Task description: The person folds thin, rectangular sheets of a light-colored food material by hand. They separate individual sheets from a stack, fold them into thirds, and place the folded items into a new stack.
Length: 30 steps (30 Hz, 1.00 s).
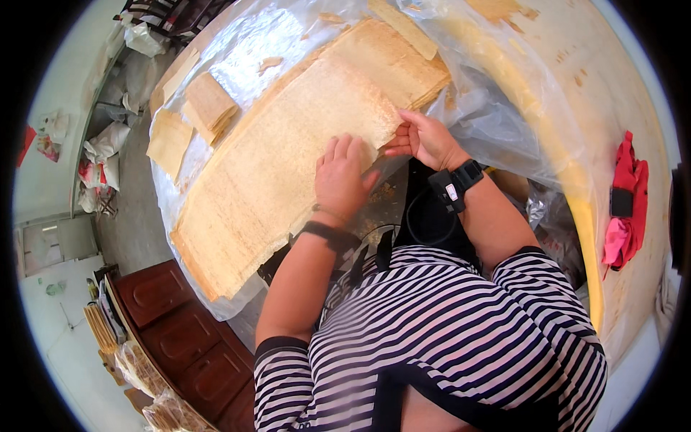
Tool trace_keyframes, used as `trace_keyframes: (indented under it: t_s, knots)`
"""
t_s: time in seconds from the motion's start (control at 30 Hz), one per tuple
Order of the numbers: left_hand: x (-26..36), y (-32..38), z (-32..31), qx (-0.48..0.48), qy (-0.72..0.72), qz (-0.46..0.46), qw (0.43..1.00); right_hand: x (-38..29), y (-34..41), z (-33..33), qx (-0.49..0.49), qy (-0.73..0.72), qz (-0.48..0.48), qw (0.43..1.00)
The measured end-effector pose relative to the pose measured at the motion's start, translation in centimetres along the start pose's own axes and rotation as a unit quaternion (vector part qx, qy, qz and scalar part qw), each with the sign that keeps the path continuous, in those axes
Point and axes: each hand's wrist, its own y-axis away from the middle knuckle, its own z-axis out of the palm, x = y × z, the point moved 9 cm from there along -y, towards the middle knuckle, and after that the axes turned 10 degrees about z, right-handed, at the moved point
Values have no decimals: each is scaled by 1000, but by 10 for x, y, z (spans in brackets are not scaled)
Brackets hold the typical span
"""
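Note:
A stack of thin, wide tan sheets [259, 178], resembling large crisp pancakes, lies across the plastic-covered table before me. My left hand [340, 175] rests palm down on the near edge of the top sheet, thumb spread away from the fingers. At the sheet's right end, my right hand [424, 139] pinches its edge between thumb and fingers, some fingertips hidden beneath it. Farther right, the layers under the top sheet [388, 65] show, with a narrow loose strip [405, 29] on them.
A folded bundle of sheets [209, 105] and a loose piece [170, 141] lie beyond the stack. Clear plastic film [253, 43] covers the table. At far right lies a red strap [629, 200]. A dark red cabinet [183, 340] stands at lower left, with sacks [105, 143] along the wall.

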Motion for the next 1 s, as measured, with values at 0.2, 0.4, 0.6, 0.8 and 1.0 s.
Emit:
trace_keyframes:
  t_s: [0.2, 0.4, 0.6, 0.8, 1.0]
  knots:
    - [-12, -9, 4, 7, 49, 14, 999, 5, 4, 8, -41, -3, 2, 999]
    - [-10, -9, -13, 111, 77, 49, 990, 9, -2, 11, 58, 190, -87, 976]
    - [-27, -16, -5, 120, 127, -110, 978, -6, -12, 22, 104, 316, -222, 917]
    - [-37, -39, -3, 31, 67, -164, 984, -15, 4, 44, 176, 532, -351, 751]
    - [-72, -28, -10, 175, 128, -165, 962, -16, 12, 55, 223, 552, -405, 694]
